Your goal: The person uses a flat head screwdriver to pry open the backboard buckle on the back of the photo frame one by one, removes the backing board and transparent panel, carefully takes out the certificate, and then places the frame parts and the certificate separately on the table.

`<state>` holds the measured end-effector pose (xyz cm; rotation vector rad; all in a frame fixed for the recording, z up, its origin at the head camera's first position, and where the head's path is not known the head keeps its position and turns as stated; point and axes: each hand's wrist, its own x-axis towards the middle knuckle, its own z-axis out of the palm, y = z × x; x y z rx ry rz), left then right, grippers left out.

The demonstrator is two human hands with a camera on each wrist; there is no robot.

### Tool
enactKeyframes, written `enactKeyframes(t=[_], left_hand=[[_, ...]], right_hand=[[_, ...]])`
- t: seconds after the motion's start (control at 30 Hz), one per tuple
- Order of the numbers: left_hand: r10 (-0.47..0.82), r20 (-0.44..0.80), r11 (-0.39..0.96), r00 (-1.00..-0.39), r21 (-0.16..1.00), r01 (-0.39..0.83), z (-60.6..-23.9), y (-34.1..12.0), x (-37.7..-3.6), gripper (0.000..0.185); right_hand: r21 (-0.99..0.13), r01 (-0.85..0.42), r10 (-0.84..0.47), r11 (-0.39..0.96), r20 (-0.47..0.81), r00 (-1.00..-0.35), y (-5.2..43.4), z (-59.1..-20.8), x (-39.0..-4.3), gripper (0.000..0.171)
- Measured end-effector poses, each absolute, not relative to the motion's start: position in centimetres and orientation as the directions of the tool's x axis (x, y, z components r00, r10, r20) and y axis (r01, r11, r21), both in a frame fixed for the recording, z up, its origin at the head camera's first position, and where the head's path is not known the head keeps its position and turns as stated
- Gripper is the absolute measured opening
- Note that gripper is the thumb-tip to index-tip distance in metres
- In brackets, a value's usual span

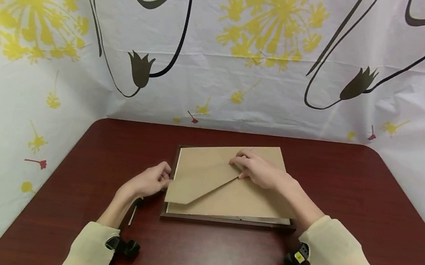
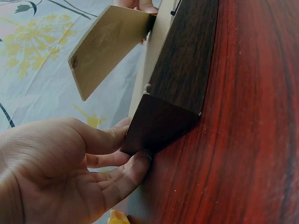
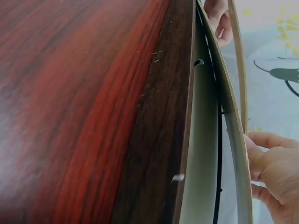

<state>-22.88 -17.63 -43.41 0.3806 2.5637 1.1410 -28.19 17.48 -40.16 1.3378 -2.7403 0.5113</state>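
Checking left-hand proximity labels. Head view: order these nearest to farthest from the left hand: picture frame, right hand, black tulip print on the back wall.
1. Picture frame: its left edge meets the left hand fingertips.
2. Right hand: farther right, resting on the brown backing board.
3. Black tulip print: on the back wall, beyond the table.

The head view looks forward and down from above onto the table [image 1: 217,255], taking in both hands, with the frame [image 1: 223,221] mid-picture. The left wrist view sits very close and low at the frame's corner [image 2: 163,116], the left hand [image 2: 60,172] at lower left. The right wrist view skims the frame's edge [image 3: 163,140], the right hand [image 3: 275,172] at lower right. All three share the frame and table.
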Motion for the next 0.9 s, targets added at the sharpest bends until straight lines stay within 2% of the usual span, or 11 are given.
enactKeyframes(t=[0.23,0.73,0.9], left_hand=[[0.369,-0.153,0.635,-0.917,0.762,0.129,-43.5,-17.6,-22.9,0.031],[0.327,-0.177,0.631,-0.928,0.772,0.075,-43.4,-17.1,-22.8,0.031],[0.315,-0.191,0.640,-0.930,0.766,0.060,-43.3,-17.4,-22.8,0.033]], right_hand=[[-0.283,-0.770,-0.754,0.571,0.189,-0.629,18.8,-41.0,-27.9,0.042],[-0.270,-0.780,-0.758,0.565,0.203,-0.620,20.3,-41.3,-28.1,0.042],[-0.265,-0.787,-0.749,0.558,0.247,-0.615,21.0,-41.9,-28.0,0.043]])
